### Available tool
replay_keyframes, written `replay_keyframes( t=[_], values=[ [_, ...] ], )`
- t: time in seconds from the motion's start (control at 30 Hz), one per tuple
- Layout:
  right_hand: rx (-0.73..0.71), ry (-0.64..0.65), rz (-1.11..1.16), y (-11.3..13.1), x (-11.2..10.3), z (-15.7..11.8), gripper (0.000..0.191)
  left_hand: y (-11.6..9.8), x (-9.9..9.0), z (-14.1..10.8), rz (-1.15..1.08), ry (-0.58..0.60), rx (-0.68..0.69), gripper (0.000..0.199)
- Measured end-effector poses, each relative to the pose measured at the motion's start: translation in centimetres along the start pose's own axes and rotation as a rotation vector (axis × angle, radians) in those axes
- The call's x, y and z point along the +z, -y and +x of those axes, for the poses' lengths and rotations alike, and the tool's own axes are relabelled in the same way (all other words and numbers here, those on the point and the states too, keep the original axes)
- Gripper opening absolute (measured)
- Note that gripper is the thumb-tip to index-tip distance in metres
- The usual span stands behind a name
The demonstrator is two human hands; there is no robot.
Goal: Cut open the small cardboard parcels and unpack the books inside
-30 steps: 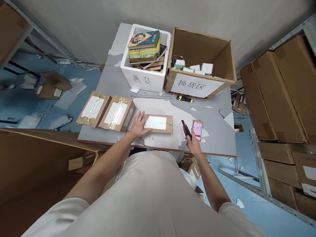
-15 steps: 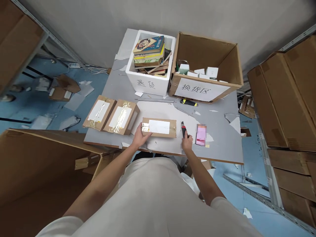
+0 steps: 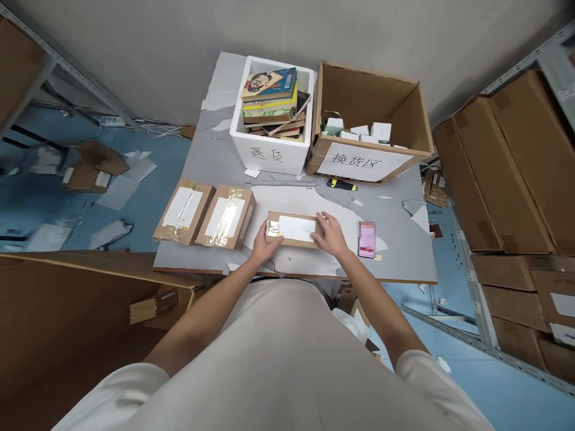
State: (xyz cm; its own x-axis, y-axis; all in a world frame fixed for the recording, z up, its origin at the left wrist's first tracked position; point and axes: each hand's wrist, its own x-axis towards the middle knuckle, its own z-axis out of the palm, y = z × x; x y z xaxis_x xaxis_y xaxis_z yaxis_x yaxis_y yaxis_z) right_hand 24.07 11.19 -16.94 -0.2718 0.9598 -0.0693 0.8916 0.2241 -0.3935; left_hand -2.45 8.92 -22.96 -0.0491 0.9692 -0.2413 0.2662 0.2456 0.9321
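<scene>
A narrow cardboard box [image 3: 294, 228] with a white label and shiny tape lies near the front of the table, between my two hands. My left hand [image 3: 265, 244] grips its left end, thumb along the near side. Around the right end close the fingers and thumb of my right hand [image 3: 331, 233]. To the right of that hand lies a phone [image 3: 367, 239] with a pink screen. A yellow-and-black utility knife [image 3: 341, 185] rests farther back. The black-and-red utility knife is out of sight.
Two taped cartons [image 3: 185, 209] [image 3: 226, 216] stand at the left of the table [image 3: 399, 257]. Behind are a white foam box [image 3: 272, 152] of books and a large carton [image 3: 372, 161] holding small white boxes. A big open carton [image 3: 90, 287] flanks me on the left; stacked cartons [image 3: 489, 167] fill the right.
My right hand has let go of the black-and-red utility knife and moved left onto the right end of the narrow box. My left hand still holds the left end.
</scene>
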Motion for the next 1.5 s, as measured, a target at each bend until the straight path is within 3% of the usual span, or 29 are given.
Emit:
replay_keyframes(
  t=[0.13, 0.3, 0.4, 0.53, 0.6, 0.67, 0.73, 0.87, 0.93, 1.03, 1.1, 1.3, 1.5],
  values=[
    [-0.051, 0.213, -0.163, 3.0, -0.3, 3.0, 0.071, 0.5, 0.6, 0.3, -0.027, -0.042, -0.009, 0.087],
    [-0.103, 0.240, -0.307, 4.0, 0.7, 3.2, 0.055, 0.3, 0.6, 0.5, -0.060, -0.045, -0.027, 0.086],
    [-0.145, 0.266, -0.339, 4.0, 0.1, 3.5, 0.042, 0.5, 0.3, 0.5, -0.095, -0.009, -0.020, 0.087],
    [0.102, 0.265, -0.322, 3.3, -2.0, 6.1, 0.040, 0.7, 0.0, 0.4, -0.088, 0.036, -0.004, 0.092],
    [0.245, 0.157, -0.334, 3.0, -2.8, 7.4, 0.042, 0.6, -0.3, 0.4, -0.048, 0.063, 0.005, 0.095],
    [0.299, -0.001, -0.350, 3.0, -3.0, 7.8, 0.038, 0.2, -0.7, 0.3, 0.029, 0.075, 0.036, 0.100],
    [0.205, -0.079, -0.365, 3.3, -2.6, 6.8, 0.032, -0.5, -1.3, 0.4, 0.145, 0.068, 0.117, 0.106],
    [-0.181, 0.126, -0.342, 4.5, -1.5, 2.4, 0.032, -2.2, -2.9, 1.3, 0.407, 0.150, 0.425, 0.091],
    [-0.242, 0.175, -0.308, 4.8, -1.3, 0.4, 0.035, -2.7, -3.9, 2.2, 0.513, 0.222, 0.541, 0.082],
    [-0.159, 0.184, -0.281, 4.7, -1.2, -1.1, 0.056, -2.8, -5.4, 3.8, 0.594, 0.321, 0.607, 0.086],
    [-0.085, 0.215, -0.275, 4.6, -1.2, -1.2, 0.059, -2.6, -6.0, 4.7, 0.604, 0.387, 0.627, 0.091],
    [0.015, 0.228, -0.238, 5.1, -0.6, -1.4, 0.040, -1.8, -6.5, 6.1, 0.670, 0.451, 0.615, 0.094],
    [-0.033, 0.100, -0.265, 5.8, 0.9, -4.1, 0.020, -1.4, -6.6, 5.9, 0.708, 0.431, 0.618, 0.090]
  ],
)
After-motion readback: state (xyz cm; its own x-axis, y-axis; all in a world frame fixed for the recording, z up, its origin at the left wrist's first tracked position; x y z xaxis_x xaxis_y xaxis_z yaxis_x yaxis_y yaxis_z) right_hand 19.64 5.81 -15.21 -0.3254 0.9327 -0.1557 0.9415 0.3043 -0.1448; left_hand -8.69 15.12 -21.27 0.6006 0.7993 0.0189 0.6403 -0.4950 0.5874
